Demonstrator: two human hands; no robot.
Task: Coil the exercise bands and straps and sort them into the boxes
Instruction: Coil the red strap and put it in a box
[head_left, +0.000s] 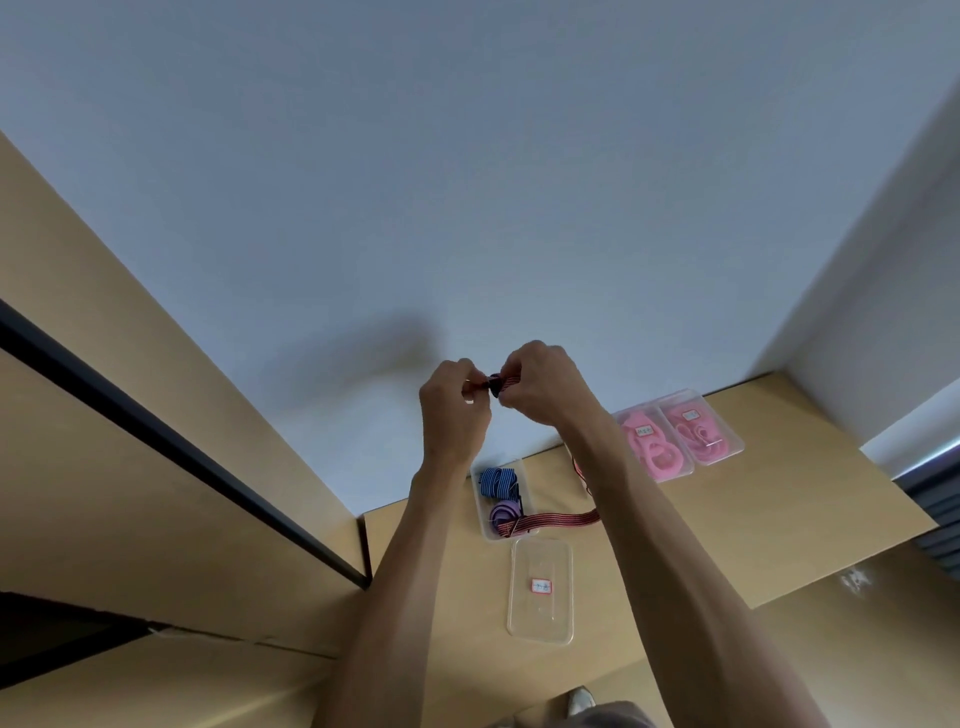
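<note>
Lid (540, 592) nearest — both hands pinch red striped strap (503, 383) aloft.

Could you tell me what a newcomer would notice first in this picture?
Both hands, left hand and right hand, are raised mid-frame, winding the red striped strap, which trails down to the table. Behind on the right, two closed boxes hold pink bands.

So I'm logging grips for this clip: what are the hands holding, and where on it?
Both the left hand and right hand pinch the coiled end of the red striped strap; its free length trails down to the table.
</note>
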